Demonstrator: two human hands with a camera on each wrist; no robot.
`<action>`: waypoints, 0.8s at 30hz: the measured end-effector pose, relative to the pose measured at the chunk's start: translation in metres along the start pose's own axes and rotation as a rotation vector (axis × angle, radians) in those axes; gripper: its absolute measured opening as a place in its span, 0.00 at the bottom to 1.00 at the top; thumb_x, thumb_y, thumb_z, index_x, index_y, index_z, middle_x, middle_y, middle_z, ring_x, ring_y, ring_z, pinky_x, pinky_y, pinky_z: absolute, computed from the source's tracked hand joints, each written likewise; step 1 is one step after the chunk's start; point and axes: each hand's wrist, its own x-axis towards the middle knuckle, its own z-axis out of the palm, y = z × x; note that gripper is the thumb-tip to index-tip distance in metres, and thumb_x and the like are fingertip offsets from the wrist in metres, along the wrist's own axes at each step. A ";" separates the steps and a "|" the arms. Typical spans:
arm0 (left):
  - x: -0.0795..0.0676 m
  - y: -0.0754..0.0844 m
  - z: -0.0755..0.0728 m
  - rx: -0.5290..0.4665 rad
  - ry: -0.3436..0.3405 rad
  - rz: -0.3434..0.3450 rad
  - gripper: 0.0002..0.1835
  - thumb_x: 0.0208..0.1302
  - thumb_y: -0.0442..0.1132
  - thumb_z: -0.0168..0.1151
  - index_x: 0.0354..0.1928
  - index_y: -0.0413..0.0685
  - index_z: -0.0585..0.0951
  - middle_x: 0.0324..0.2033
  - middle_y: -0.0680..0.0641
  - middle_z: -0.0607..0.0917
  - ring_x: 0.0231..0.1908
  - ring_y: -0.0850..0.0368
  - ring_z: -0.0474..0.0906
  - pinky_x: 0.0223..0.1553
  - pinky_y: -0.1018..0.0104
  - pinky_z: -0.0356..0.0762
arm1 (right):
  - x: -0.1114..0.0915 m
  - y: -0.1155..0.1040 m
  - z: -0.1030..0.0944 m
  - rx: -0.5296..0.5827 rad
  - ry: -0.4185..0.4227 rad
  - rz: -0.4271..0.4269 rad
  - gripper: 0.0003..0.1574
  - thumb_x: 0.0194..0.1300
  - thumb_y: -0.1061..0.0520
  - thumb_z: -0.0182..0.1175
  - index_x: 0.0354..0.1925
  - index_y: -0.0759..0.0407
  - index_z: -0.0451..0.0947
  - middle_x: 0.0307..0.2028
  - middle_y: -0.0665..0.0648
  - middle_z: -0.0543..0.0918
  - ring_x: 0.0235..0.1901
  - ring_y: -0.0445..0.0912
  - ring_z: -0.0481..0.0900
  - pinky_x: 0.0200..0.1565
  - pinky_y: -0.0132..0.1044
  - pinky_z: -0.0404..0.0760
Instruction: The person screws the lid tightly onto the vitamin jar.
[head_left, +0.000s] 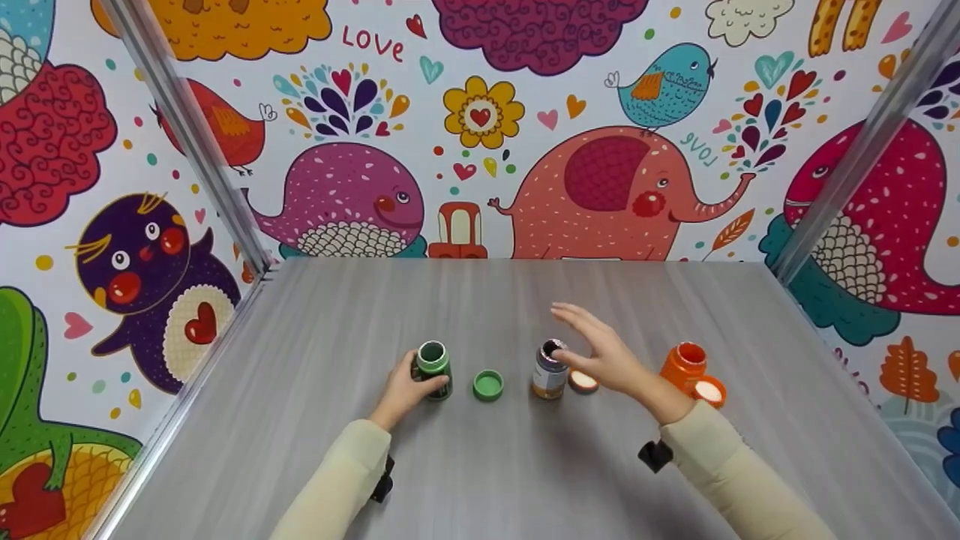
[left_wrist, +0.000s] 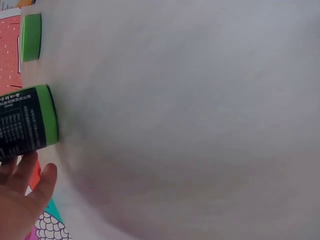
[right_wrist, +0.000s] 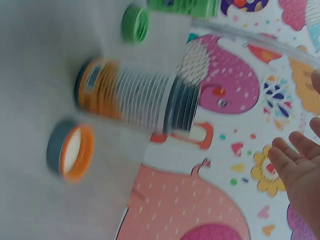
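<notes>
Here's the left hand [head_left: 406,390] on the green bottle [head_left: 440,388], gripping it with the thumb across its front and the fingers at its far-left side. That bottle is upright over the middle of the grey table [head_left: 360,307], mouth up and uncapped: bright green neck, dark inside, and from the left wrist a black label packed with pale print above a bright green base. Just to its right lies the green lid [head_left: 488,385], hollow side up.

Over to the right hand [head_left: 604,358], fingers spread and thumb apart, holding nothing, up beside the mouth of the grey bottle [head_left: 548,380]. In the head view the thumb overlaps that rim, but the right wrist shows a clear gap. And what a look: ribbed grey neck, white label covered in fine lines, orange band towards the base with a barcode patch, dark mouth. Its grey lid [right_wrist: 69,151] sits just beside it, orange-rimmed and white inside. Farther right stands the vivid orange bottle [head_left: 681,365], uncapped, its orange lid [head_left: 709,391] close in front, white-lined.
</notes>
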 end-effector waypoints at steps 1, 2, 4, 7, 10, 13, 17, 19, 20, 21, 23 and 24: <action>0.000 0.000 0.000 0.003 0.004 0.002 0.34 0.52 0.41 0.68 0.58 0.34 0.66 0.52 0.35 0.75 0.54 0.41 0.71 0.54 0.50 0.69 | 0.000 -0.002 0.005 0.001 0.023 -0.039 0.35 0.56 0.57 0.64 0.60 0.65 0.66 0.60 0.63 0.69 0.60 0.54 0.66 0.59 0.48 0.66; 0.000 0.000 0.001 0.010 0.008 0.011 0.34 0.52 0.41 0.68 0.58 0.34 0.66 0.52 0.34 0.75 0.54 0.41 0.71 0.54 0.50 0.69 | -0.001 -0.005 0.011 -0.001 0.041 -0.064 0.34 0.56 0.58 0.64 0.59 0.66 0.67 0.59 0.63 0.70 0.59 0.54 0.68 0.58 0.47 0.67; 0.000 -0.001 0.001 0.018 0.014 0.012 0.33 0.52 0.41 0.68 0.57 0.34 0.67 0.51 0.35 0.75 0.54 0.41 0.71 0.54 0.50 0.69 | -0.001 -0.009 0.022 0.011 0.056 -0.087 0.33 0.55 0.61 0.64 0.59 0.67 0.67 0.57 0.64 0.71 0.56 0.54 0.70 0.56 0.46 0.70; 0.000 -0.002 0.001 0.032 0.019 0.019 0.33 0.52 0.41 0.68 0.57 0.34 0.67 0.51 0.35 0.75 0.53 0.41 0.71 0.54 0.50 0.69 | 0.000 -0.014 0.038 0.048 0.020 -0.042 0.33 0.57 0.60 0.63 0.59 0.68 0.66 0.56 0.63 0.72 0.53 0.54 0.72 0.52 0.46 0.72; 0.001 -0.003 0.001 0.027 0.019 0.026 0.35 0.51 0.45 0.69 0.57 0.34 0.67 0.51 0.34 0.75 0.53 0.40 0.71 0.54 0.49 0.68 | 0.001 -0.016 0.053 0.102 -0.035 0.027 0.35 0.57 0.59 0.63 0.60 0.69 0.64 0.56 0.65 0.72 0.52 0.56 0.72 0.52 0.47 0.73; 0.000 -0.005 0.001 0.026 0.035 0.067 0.36 0.49 0.50 0.69 0.55 0.35 0.68 0.49 0.35 0.76 0.52 0.41 0.72 0.52 0.50 0.70 | 0.002 -0.015 0.069 0.130 -0.063 0.093 0.37 0.56 0.59 0.64 0.60 0.70 0.63 0.55 0.67 0.71 0.52 0.58 0.72 0.52 0.48 0.73; 0.000 -0.006 0.000 0.032 0.041 0.076 0.37 0.48 0.52 0.69 0.54 0.36 0.69 0.48 0.36 0.77 0.51 0.41 0.72 0.52 0.49 0.69 | 0.001 -0.010 0.092 0.127 -0.076 0.161 0.35 0.55 0.60 0.65 0.57 0.72 0.65 0.52 0.69 0.73 0.49 0.60 0.74 0.49 0.49 0.74; 0.001 -0.006 0.001 0.030 0.038 0.055 0.36 0.49 0.50 0.70 0.54 0.36 0.69 0.48 0.36 0.77 0.51 0.42 0.72 0.52 0.49 0.69 | 0.001 -0.006 0.103 0.109 -0.087 0.186 0.32 0.55 0.60 0.65 0.55 0.72 0.67 0.51 0.68 0.74 0.47 0.60 0.75 0.47 0.49 0.75; 0.002 -0.005 0.000 0.020 0.026 0.025 0.35 0.49 0.48 0.70 0.55 0.35 0.69 0.49 0.35 0.76 0.52 0.40 0.71 0.54 0.47 0.67 | 0.001 -0.004 0.108 0.100 -0.093 0.196 0.31 0.54 0.60 0.65 0.54 0.72 0.67 0.50 0.68 0.74 0.46 0.61 0.75 0.46 0.50 0.76; 0.002 -0.005 0.001 0.022 0.022 0.013 0.34 0.49 0.46 0.70 0.55 0.35 0.68 0.49 0.35 0.76 0.53 0.40 0.71 0.54 0.48 0.67 | 0.001 -0.002 0.113 0.096 -0.096 0.206 0.30 0.54 0.61 0.65 0.53 0.73 0.68 0.49 0.68 0.74 0.46 0.61 0.75 0.45 0.50 0.76; 0.003 -0.004 0.001 0.034 0.016 0.012 0.33 0.50 0.43 0.70 0.55 0.34 0.68 0.49 0.35 0.76 0.52 0.41 0.72 0.54 0.49 0.68 | 0.002 0.002 0.120 0.077 -0.102 0.237 0.30 0.53 0.61 0.65 0.53 0.72 0.68 0.50 0.68 0.74 0.47 0.61 0.75 0.46 0.51 0.75; 0.003 -0.003 0.001 0.036 0.014 0.008 0.33 0.50 0.42 0.70 0.55 0.34 0.68 0.49 0.35 0.77 0.52 0.41 0.72 0.53 0.50 0.69 | 0.003 0.004 0.124 0.068 -0.104 0.254 0.31 0.53 0.61 0.65 0.53 0.72 0.68 0.50 0.68 0.74 0.48 0.61 0.74 0.48 0.51 0.74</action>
